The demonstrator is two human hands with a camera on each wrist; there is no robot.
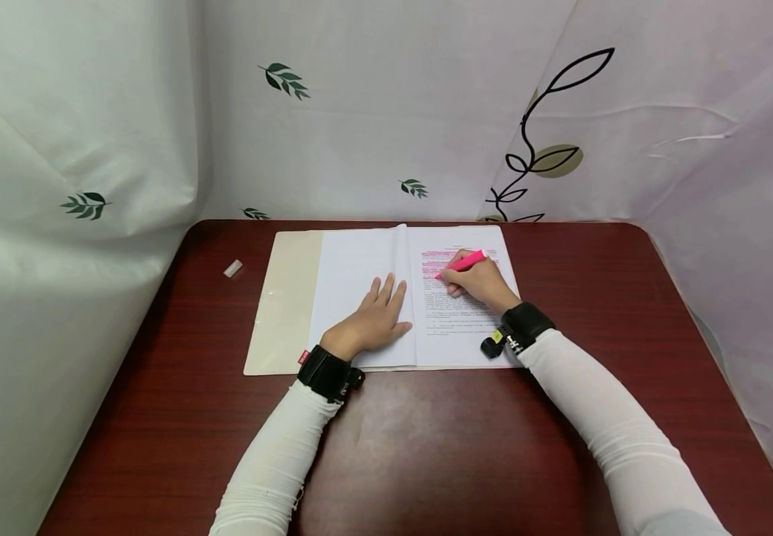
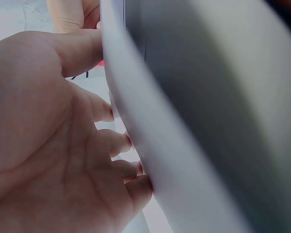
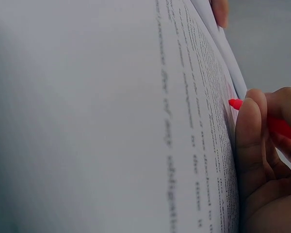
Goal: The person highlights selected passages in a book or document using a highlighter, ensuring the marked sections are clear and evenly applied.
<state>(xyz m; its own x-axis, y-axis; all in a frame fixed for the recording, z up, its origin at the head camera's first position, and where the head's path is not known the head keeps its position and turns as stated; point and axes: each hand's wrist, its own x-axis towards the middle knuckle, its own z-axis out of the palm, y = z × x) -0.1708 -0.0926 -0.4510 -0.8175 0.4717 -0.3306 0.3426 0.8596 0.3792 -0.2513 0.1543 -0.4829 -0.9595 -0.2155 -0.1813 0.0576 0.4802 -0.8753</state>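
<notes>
A pink highlighter (image 1: pixel 469 260) is pinched in my right hand (image 1: pixel 483 283), its tip down at the printed page (image 1: pixel 456 316) on the right. Pink marks cover the upper lines of text there. In the right wrist view the highlighter (image 3: pixel 281 127) shows its tip by the page, between thumb and fingers. My left hand (image 1: pixel 374 318) rests with fingers spread on the blank left page (image 1: pixel 353 257), near the fold. In the left wrist view, the fingertips of the left hand (image 2: pixel 63 131) touch the paper.
The pages lie in an opened cream folder (image 1: pixel 286 298) on a dark red-brown table (image 1: pixel 427 447). A small white block, perhaps an eraser (image 1: pixel 233 268), lies left of the folder. White cloth with leaf prints (image 1: pixel 360 112) hangs behind the table.
</notes>
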